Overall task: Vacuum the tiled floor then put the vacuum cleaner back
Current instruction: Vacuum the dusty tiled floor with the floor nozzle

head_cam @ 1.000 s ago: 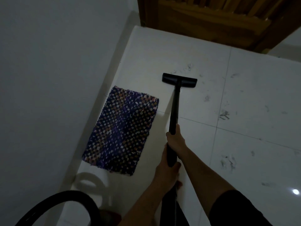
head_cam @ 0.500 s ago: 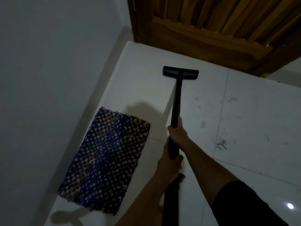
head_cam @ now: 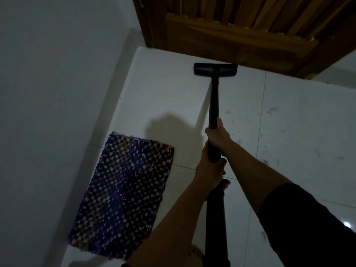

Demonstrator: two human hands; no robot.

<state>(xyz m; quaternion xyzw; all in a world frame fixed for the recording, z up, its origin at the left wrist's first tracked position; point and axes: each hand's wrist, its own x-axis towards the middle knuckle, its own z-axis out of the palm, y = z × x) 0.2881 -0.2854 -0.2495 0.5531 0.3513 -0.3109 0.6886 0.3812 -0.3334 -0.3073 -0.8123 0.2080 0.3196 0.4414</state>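
Note:
The black vacuum wand [head_cam: 214, 105] runs straight away from me over the white tiled floor [head_cam: 298, 132]. Its flat black floor head [head_cam: 215, 69] lies on the tiles right at the foot of the wooden door [head_cam: 240, 35]. My right hand [head_cam: 218, 134] grips the wand higher up. Just behind it, my left hand [head_cam: 209, 173] grips the wand's lower, thicker part. Dark hairs and dust specks are scattered on the tiles to the right of the wand.
A purple patterned woven mat [head_cam: 125, 195] lies on the floor to the left, along the white wall [head_cam: 57, 112]. The wooden door and its frame close off the far side. My bare foot [head_cam: 194, 256] shows at the bottom edge.
The floor head has slid forward from the middle of the tile up to the door's foot. My view has moved forward, so the mat lies nearer and lower in the picture.

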